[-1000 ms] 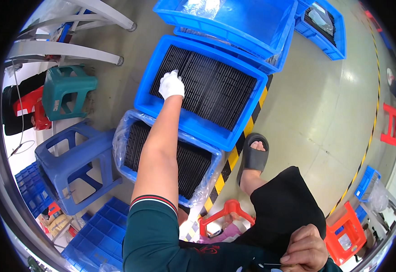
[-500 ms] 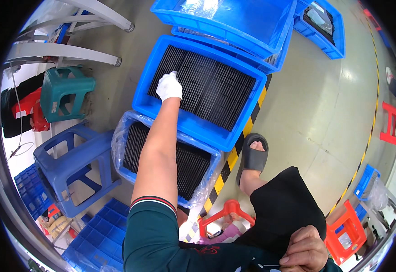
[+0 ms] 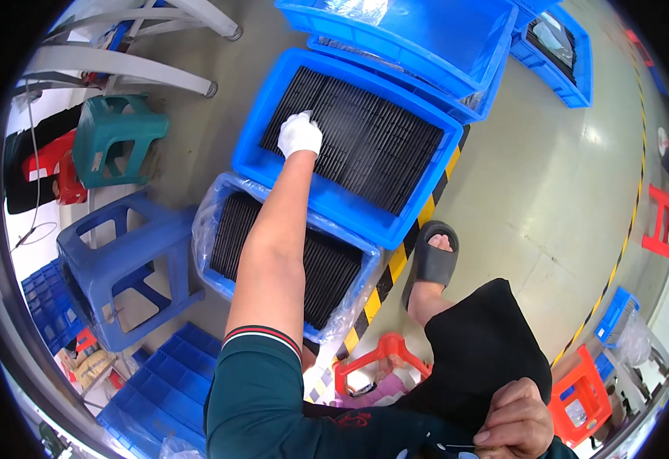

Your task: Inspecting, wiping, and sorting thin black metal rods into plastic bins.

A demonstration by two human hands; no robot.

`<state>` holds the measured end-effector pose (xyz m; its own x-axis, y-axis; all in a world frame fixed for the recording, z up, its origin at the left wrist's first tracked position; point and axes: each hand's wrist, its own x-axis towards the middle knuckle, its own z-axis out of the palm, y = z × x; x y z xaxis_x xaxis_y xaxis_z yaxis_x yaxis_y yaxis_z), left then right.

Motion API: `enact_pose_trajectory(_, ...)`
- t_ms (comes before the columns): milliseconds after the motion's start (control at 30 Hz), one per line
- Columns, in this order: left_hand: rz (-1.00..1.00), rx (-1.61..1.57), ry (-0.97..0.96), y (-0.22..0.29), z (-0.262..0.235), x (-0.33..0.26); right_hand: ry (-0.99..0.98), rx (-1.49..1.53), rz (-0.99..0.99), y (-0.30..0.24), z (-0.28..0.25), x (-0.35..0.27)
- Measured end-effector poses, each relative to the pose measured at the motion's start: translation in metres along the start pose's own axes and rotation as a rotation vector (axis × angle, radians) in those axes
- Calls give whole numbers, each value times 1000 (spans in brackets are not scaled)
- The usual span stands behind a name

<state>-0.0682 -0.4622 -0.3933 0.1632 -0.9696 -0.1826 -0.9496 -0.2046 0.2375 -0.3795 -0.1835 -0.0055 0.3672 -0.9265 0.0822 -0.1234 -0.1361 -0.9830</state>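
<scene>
My left hand (image 3: 301,135), in a white glove, reaches into a blue bin (image 3: 349,218) and rests on the left part of the black slatted pieces (image 3: 357,138) that fill it in tight rows. Its fingers are curled closed, and whatever they grip is hidden beneath the glove. My bare right hand (image 3: 516,419) is held close to my body at the lower right, its fingers pinched together. A thin dark line shows beside its fingertips, too small to name.
Nearer me, a plastic-lined bin (image 3: 231,287) holds more black pieces, partly under my left arm. Blue bins (image 3: 418,38) are stacked beyond. A blue stool (image 3: 131,264) and a green stool (image 3: 120,141) stand left. Striped floor tape (image 3: 395,268) runs beside my sandalled foot (image 3: 435,256).
The whole view has shifted slightly, so the bins sit a little higher and farther right. My left hand keeps to the same part of the bin, its fingers bunched more roundly. My right hand stays put.
</scene>
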Motion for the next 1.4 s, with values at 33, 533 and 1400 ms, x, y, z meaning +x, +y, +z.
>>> enact_pose_trajectory(33,40,8,41,-9,-4,-6,-2,19,-12,2,2,0)
enact_pose_trajectory(533,-129,-322,240,-26,-34,-362,-187,-84,-10,-21,43,-26)
enact_pose_trajectory(1400,-126,221,-169,-92,-41,-330,-289,-216,-137,-22,73,-17)
